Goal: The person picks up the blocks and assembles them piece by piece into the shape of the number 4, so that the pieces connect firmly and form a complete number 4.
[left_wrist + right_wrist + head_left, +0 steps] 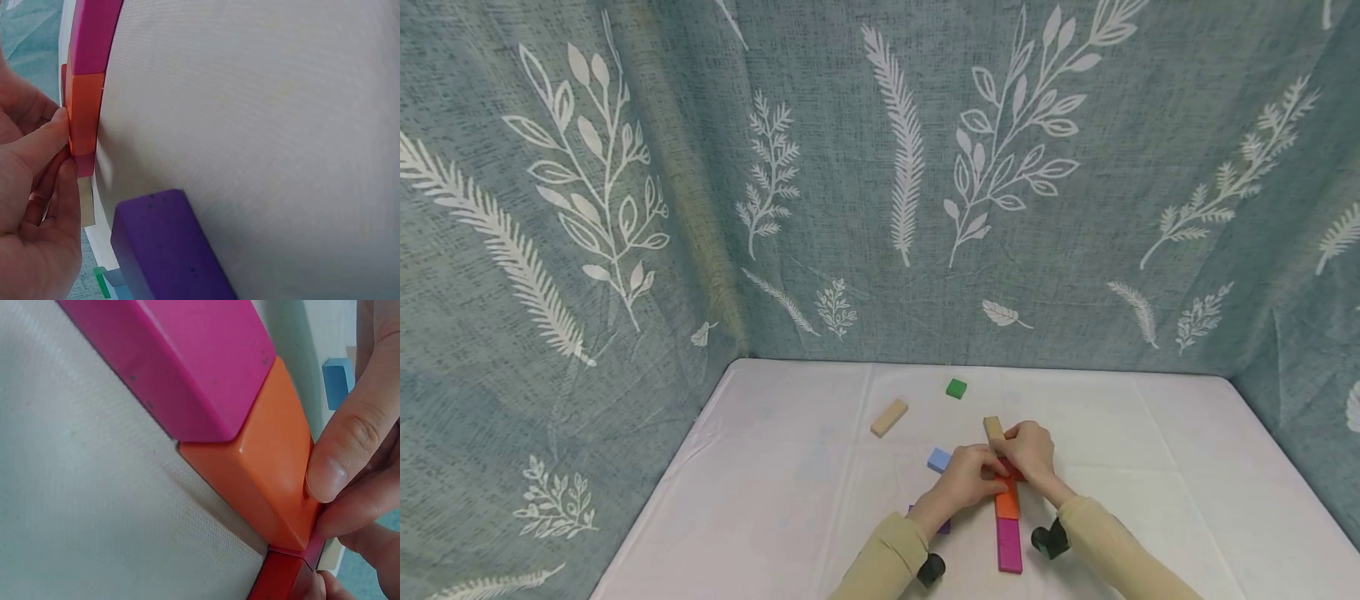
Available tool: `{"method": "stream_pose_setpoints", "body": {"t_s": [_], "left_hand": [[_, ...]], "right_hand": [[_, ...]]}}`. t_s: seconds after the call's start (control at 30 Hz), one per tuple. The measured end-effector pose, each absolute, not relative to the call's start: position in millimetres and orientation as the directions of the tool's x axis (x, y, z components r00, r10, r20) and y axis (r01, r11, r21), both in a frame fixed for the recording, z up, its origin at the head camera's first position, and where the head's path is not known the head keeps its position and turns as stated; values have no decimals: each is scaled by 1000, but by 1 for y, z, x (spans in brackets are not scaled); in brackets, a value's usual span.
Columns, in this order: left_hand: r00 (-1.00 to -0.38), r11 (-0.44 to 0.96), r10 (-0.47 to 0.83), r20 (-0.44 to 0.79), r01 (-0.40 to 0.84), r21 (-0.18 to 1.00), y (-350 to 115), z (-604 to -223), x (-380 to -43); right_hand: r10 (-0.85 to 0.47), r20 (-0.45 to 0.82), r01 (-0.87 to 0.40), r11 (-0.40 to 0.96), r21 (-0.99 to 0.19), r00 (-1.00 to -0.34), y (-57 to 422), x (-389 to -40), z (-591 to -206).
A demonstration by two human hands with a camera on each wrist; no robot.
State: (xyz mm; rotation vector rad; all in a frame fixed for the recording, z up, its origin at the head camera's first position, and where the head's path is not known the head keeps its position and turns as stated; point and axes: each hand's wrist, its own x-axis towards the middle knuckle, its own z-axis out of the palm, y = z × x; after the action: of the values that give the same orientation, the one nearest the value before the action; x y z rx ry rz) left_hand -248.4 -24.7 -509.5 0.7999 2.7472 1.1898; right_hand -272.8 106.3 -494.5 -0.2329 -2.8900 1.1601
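Note:
A row of blocks runs away from me in the head view: a magenta block [1009,546], an orange block [1007,502], a red block [1017,473] and a beige block [992,427]. My left hand [964,477] reaches in from the left, its thumb and a finger on the far end of the orange block [265,469]. A small pink piece [85,165] shows just beyond that block. From the right, my right hand [1032,451] grips the red block [275,578], whose far part the fingers hide.
A light blue block [938,460] and a partly covered purple block [165,250] lie left of the row. Farther back are a beige block [889,417] and a green block [957,388]. A patterned curtain [865,183] surrounds the white table [760,500].

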Motion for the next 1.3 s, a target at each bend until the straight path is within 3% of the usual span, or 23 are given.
{"method": "stream_pose_setpoints", "body": {"t_s": [0.77, 0.97, 1.3], "left_hand": [[-868, 588, 473, 151, 438, 680, -25, -508, -246], [-871, 567, 471, 141, 421, 708, -26, -506, -245], [-873, 553, 468, 135, 409, 726, -26, -507, -245]], "right_hand": [[133, -58, 136, 721, -679, -989, 108, -272, -491], [3, 39, -25, 712, -702, -999, 121, -277, -493], [-201, 194, -274, 538, -797, -960, 142, -281, -485]]}}
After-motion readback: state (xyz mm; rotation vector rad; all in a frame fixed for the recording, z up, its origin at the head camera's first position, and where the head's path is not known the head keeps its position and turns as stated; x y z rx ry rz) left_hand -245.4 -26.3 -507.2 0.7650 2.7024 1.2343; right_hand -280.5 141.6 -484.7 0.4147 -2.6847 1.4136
